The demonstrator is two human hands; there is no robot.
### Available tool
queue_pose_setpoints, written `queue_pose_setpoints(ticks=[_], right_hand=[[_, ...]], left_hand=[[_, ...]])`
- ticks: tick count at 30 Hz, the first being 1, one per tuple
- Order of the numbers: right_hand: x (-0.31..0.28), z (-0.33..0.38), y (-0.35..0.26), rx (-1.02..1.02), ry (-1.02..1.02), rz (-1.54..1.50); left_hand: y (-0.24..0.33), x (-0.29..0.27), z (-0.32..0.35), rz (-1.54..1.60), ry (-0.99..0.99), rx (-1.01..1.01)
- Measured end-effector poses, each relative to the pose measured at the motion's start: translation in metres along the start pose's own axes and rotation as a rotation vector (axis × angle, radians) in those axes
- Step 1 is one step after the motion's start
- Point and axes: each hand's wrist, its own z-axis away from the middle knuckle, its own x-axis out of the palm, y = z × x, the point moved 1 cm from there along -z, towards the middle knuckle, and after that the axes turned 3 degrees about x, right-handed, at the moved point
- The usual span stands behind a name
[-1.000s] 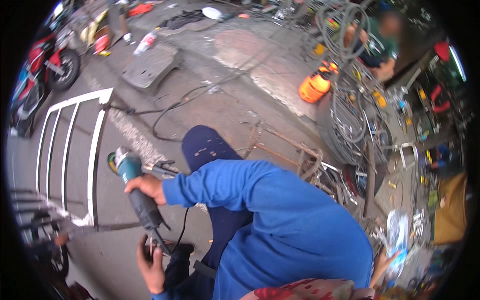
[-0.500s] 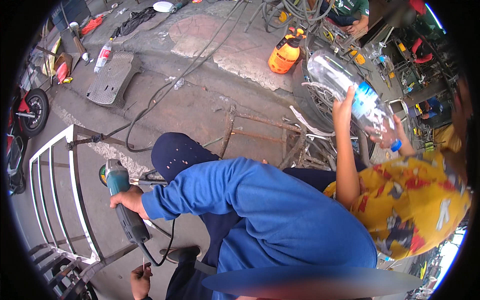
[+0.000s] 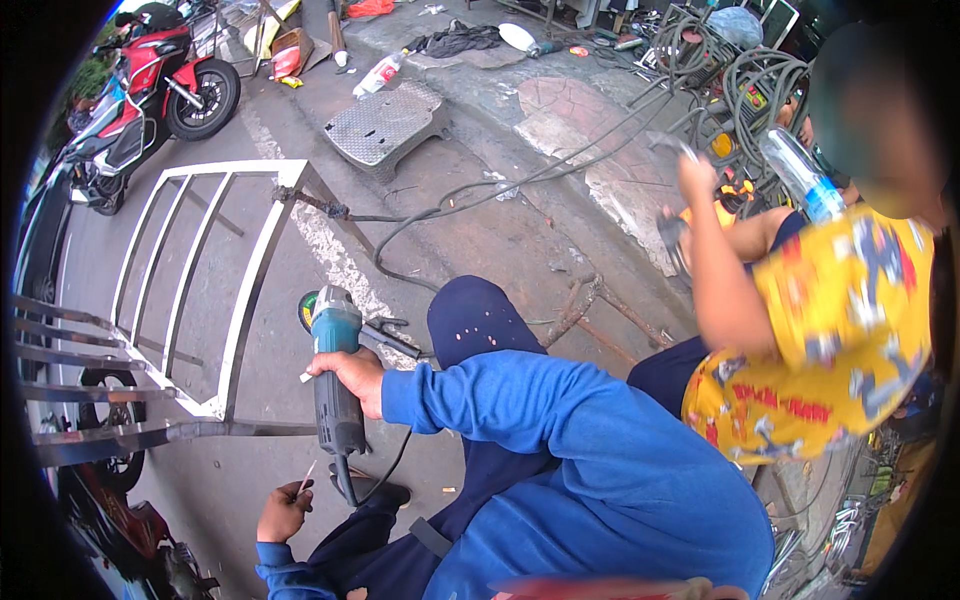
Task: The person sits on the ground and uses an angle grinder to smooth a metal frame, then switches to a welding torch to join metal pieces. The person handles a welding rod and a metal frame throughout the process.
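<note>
My right hand (image 3: 350, 378) is wrapped round the body of a teal and black angle grinder (image 3: 337, 335), whose green-edged disc (image 3: 310, 308) points away from me. A small white thing shows by that hand's fingertips. Lower left, the fingers of my left hand (image 3: 285, 512) pinch a thin pale stick (image 3: 306, 478), below the grinder's cord end. Just beyond the grinder, partly hidden by it, lies a dark tool like a welding electrode holder (image 3: 392, 338). A white metal frame (image 3: 250, 285) with bars stands left of the grinder, apart from the disc.
A clamp (image 3: 318, 203) with a dark cable grips the frame's far corner. Beyond stand a grey step stool (image 3: 385, 125) and a red motorcycle (image 3: 150, 90). At right sits a person in a yellow shirt (image 3: 810, 350), near a large clear bottle (image 3: 800, 170). A rusty frame (image 3: 600, 310) lies ahead.
The view has swung right-to-left, so the frame, grinder and hands appear farther right. The person in yellow no longer holds the bottle up in front; one hand is raised, blurred.
</note>
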Motion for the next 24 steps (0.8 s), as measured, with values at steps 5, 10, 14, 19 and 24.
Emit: queue_pose_setpoints(ticks=[5,10,14,19,24], right_hand=[[0.003,0.003,0.001,0.025,0.013,0.012],[0.002,0.001,0.003,0.035,0.004,0.022],[0.001,-0.002,0.004,0.023,-0.005,0.004],[0.0,-0.005,0.003,0.026,0.052,0.034],[0.0,-0.001,0.0,0.03,0.05,0.049]], left_hand=[[-0.025,-0.002,0.012,0.04,0.076,-0.031],[-0.03,-0.005,0.022,0.121,0.122,-0.075],[-0.021,-0.009,0.023,0.18,0.102,-0.079],[-0.004,-0.011,0.025,0.174,0.075,-0.056],[0.001,-0.013,0.023,0.154,0.069,-0.041]])
